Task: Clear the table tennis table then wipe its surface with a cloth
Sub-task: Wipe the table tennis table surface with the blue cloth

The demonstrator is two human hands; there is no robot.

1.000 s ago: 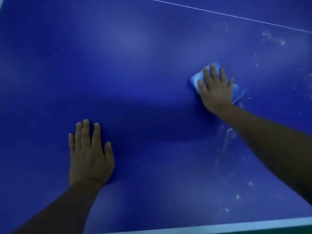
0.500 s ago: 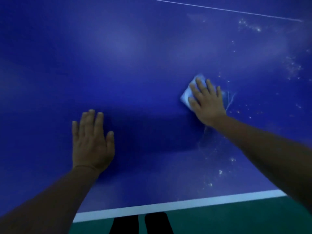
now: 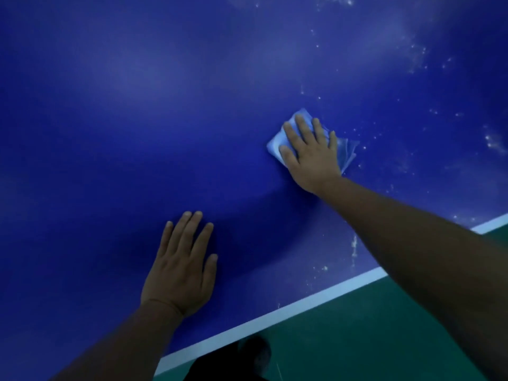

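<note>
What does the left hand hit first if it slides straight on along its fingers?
Nothing, as far as the picture shows. The left hand lies flat on the table, fingers pointing up and slightly right. That line is bare blue surface; the cloth under the right hand sits off to the right.

Right hand (image 3: 310, 155) on cloth (image 3: 277, 144), left hand (image 3: 181, 268) beside, on table (image 3: 110, 105).
</note>
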